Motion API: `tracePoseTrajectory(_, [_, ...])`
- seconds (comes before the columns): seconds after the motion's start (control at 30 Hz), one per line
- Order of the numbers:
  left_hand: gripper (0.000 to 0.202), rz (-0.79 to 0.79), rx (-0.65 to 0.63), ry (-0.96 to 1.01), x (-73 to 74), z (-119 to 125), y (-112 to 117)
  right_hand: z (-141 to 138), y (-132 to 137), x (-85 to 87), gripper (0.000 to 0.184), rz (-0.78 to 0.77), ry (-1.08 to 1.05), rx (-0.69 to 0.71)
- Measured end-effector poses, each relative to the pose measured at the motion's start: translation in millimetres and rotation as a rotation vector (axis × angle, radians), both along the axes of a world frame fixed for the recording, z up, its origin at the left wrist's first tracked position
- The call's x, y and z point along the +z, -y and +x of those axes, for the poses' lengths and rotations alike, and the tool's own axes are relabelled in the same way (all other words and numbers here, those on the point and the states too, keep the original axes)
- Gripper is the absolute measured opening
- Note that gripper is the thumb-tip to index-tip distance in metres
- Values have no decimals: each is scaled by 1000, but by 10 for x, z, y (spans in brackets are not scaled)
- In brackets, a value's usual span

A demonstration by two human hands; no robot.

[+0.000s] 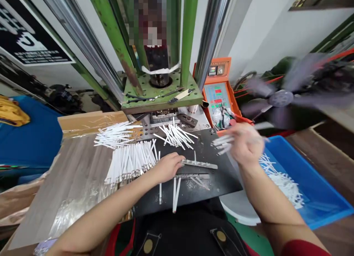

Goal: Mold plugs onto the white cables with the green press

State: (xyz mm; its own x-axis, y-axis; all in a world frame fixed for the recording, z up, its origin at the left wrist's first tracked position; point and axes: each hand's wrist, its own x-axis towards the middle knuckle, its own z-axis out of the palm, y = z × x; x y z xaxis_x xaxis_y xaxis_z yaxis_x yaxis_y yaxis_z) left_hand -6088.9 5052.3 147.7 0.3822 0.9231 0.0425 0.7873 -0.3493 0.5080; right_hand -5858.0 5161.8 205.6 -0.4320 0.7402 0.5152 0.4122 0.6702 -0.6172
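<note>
Strips [222, 142], thin and white, jut leftward from the right hand [247, 145], which is clamped on a small bunch of them above the right edge of the bench [221, 184]. Motion blurs this hand, so how each finger is set cannot be told. Its forearm slants up and to the left from the lower right corner, out of a red sleeve [301, 248].

Lower and nearer the middle, the left hand [169, 168] is closed on the left end of a metal bar [203, 164], which points to the right from the fingertips. Its forearm comes in from the lower left, stretched long over a grey board [63, 175].

One strip shows at the bar's far edge. Just nearer the person lies a second bar [204, 176], with two strips running from it towards the person.

Further out, a dense row [131, 160] of strips lies left of the left hand, one heap [114, 134] behind that row and another heap [177, 136] before a green press [132, 97]. On the right, a blue bin [329, 206] holds more strips, near an orange control box [233, 101] and a spinning fan [280, 98].
</note>
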Motion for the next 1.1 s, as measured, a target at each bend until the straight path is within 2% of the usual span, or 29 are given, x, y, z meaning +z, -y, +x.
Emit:
tracePoseTrajectory(0.1, [29, 58, 40, -10, 22, -46, 74, -361, -282, 103, 30, -141, 323, 133])
tracePoseTrajectory(0.17, [26, 101, 74, -12, 59, -60, 131, -561, -288, 70, 23, -155, 515, 132])
tracePoseTrajectory(0.23, [20, 162, 100, -15, 92, -53, 175, -625, -121, -40, 35, -97, 556, 169])
tracePoseTrajectory(0.27, [17, 201, 97, -28, 103, -41, 183, -603, 0, -109, 39, -54, 544, 237])
tracePoseTrajectory(0.33, [15, 278, 62, -91, 113, -2, 164, -465, 226, -243, 32, 31, 510, 374])
tracePoseTrajectory(0.37, [15, 304, 38, -131, 114, 17, 141, -351, 296, -295, 23, 71, 485, 380])
tracePoseTrajectory(0.4, [15, 318, 15, -169, 116, 27, 116, -207, 326, -336, 19, 95, 452, 326])
tracePoseTrajectory(0.5, [16, 299, -6, -233, 144, -47, 105, 367, 228, -413, 24, 47, 349, -6])
tracePoseTrajectory(0.57, [18, 245, 11, -230, 199, -183, 189, 741, 171, -468, 31, 1, 388, -193])
tracePoseTrajectory(0.63, [24, 159, 16, -221, 267, -325, 328, 941, 264, -550, 41, 27, 453, -242])
tracePoseTrajectory(0.7, [27, 90, -10, -229, 314, -399, 470, 905, 506, -651, 45, 75, 462, -117])
tracePoseTrajectory(0.77, [21, 87, -42, -255, 319, -386, 565, 706, 777, -739, 35, 91, 438, 90])
tracePoseTrajectory(0.83, [11, 141, -66, -288, 292, -343, 587, 483, 919, -765, 21, 107, 391, 218])
tracePoseTrajectory(0.9, [13, 227, -64, -311, 263, -352, 532, 328, 847, -701, 19, 129, 290, 252])
tracePoseTrajectory(0.97, [21, 313, -35, -332, 258, -446, 414, 242, 609, -560, 23, 102, 236, 311])
tracePoseTrajectory(1.07, [26, 373, -45, -349, 311, -671, 209, 132, 249, -346, 15, 43, 404, 491])
tracePoseTrajectory(1.1, [26, 375, -68, -352, 336, -739, 159, 84, 190, -312, 18, 53, 491, 528])
